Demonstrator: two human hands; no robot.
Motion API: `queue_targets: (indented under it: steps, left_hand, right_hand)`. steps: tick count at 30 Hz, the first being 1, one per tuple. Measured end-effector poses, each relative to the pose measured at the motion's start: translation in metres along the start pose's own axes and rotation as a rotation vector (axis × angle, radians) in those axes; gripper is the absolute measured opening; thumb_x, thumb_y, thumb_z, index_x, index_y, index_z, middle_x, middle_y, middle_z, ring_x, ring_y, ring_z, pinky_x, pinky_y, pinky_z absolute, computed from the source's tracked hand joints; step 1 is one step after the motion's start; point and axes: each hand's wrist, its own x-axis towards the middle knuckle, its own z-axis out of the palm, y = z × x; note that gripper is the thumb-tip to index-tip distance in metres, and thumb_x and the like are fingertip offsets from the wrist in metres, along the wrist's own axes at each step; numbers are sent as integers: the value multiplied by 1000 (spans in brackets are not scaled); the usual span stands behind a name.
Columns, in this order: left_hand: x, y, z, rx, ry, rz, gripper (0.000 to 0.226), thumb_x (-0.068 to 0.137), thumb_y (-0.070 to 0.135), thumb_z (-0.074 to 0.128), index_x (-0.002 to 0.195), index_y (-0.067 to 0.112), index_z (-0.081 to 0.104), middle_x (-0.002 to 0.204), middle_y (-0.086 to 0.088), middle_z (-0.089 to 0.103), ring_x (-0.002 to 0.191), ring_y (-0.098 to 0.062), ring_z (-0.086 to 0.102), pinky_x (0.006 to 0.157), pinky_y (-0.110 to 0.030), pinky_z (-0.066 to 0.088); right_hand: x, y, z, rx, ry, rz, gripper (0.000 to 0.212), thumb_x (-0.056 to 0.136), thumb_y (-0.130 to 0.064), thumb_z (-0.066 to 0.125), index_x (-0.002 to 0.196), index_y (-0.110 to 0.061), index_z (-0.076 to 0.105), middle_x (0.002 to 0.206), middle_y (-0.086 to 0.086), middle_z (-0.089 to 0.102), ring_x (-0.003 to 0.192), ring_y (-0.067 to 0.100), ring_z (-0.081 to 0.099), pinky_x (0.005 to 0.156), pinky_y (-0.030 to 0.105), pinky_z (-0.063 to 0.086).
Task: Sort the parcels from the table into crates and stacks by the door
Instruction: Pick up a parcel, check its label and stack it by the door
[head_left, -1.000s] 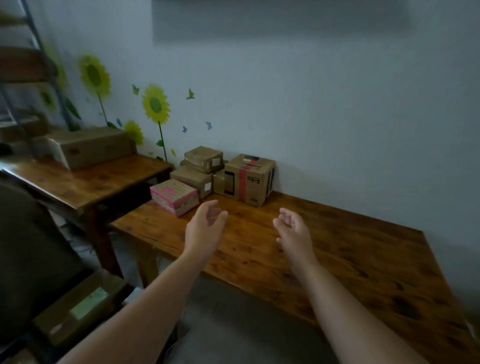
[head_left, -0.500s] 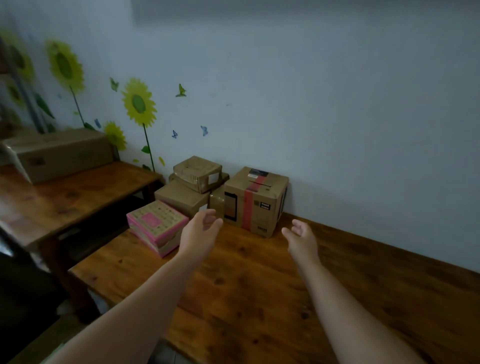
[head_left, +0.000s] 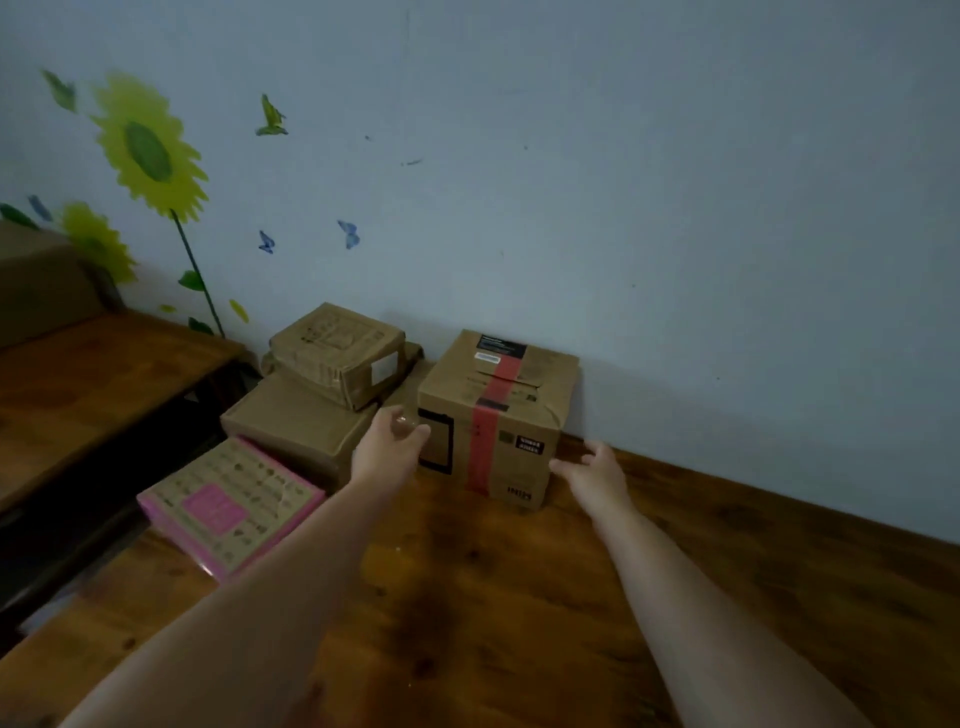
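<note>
As left hand (head_left: 387, 453) and right hand (head_left: 597, 475) flank it, the carton (head_left: 524, 397) looks creased.

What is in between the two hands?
The box with red tape stands between the left hand and the right hand, as the head view shows.

My feed is dim and grey-blue, softly lit, with no glare anywhere. Just beyond the right hand (head_left: 597, 473) the box (head_left: 498, 415) throws a faint shadow on the wall (head_left: 675, 208). Far left of the left hand (head_left: 387, 452) the sunflower (head_left: 148, 150) is smeared, and the wide lens stretches both forearms (head_left: 260, 597) toward me.
</note>
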Motion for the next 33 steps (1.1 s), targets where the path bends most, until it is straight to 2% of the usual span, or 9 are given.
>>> queue_targets:
  steps: [7,9,13,15,17,20,27,29,33]
  left_hand:
    - [80,-12,11,12,-175,-94,71,90,34,59,148,20,21,148,-5,36,130,-25,40,92,-33,37]
    - [90,-14,16,22,-253,-83,68,90,30,59,147,21,23,145,-5,41,121,-21,46,89,-33,40]
    - [94,-20,15,6,-364,-54,60,88,16,61,139,21,30,109,9,56,86,-7,52,74,-29,44]
    - [90,-20,12,-34,-385,-34,58,86,9,62,135,19,32,98,12,54,82,-1,50,74,-25,46]
    - [78,-15,7,-82,-397,2,54,86,8,63,129,21,34,99,15,53,86,1,49,70,-21,43]
    - [60,-1,1,-127,-432,61,50,87,6,59,124,28,34,104,16,53,104,-12,51,80,-30,43]
    - [11,22,-20,-219,-431,213,68,89,-2,54,143,31,27,133,8,44,122,-14,42,100,-44,41]
    - [1,25,-25,-228,-365,231,65,90,3,57,145,24,31,133,6,47,120,-13,44,100,-40,41]
    - [-17,26,-37,-334,-295,191,42,87,18,64,129,18,56,119,1,63,107,-16,59,89,-37,50]
  right_hand:
    - [31,0,26,-26,-28,130,88,78,-19,75,147,-17,22,146,9,39,132,29,39,101,41,37]
    - [35,0,34,-30,-53,129,79,78,-17,74,144,-19,30,139,6,48,127,27,46,95,38,40]
    - [31,0,45,1,-5,100,63,84,-20,68,139,-20,37,132,4,54,120,26,51,87,35,44]
    - [23,2,44,21,37,76,59,86,-19,65,138,-20,36,131,3,54,119,26,52,83,33,43]
    - [12,3,39,51,84,35,58,87,-16,65,137,-20,36,128,3,55,114,24,53,79,33,43]
    - [-4,1,25,101,128,-19,61,87,-11,65,137,-21,32,126,3,55,104,19,53,77,33,42]
    - [-62,-7,-5,229,191,-203,63,90,-26,61,142,-32,29,123,-14,43,112,11,44,89,38,41]
    - [-75,-10,-11,264,242,-228,57,88,-28,64,137,-29,34,119,-15,46,106,8,47,83,32,41]
    - [-97,-17,-24,313,288,-220,28,83,-30,69,102,-23,49,103,-8,61,87,5,59,64,24,45]
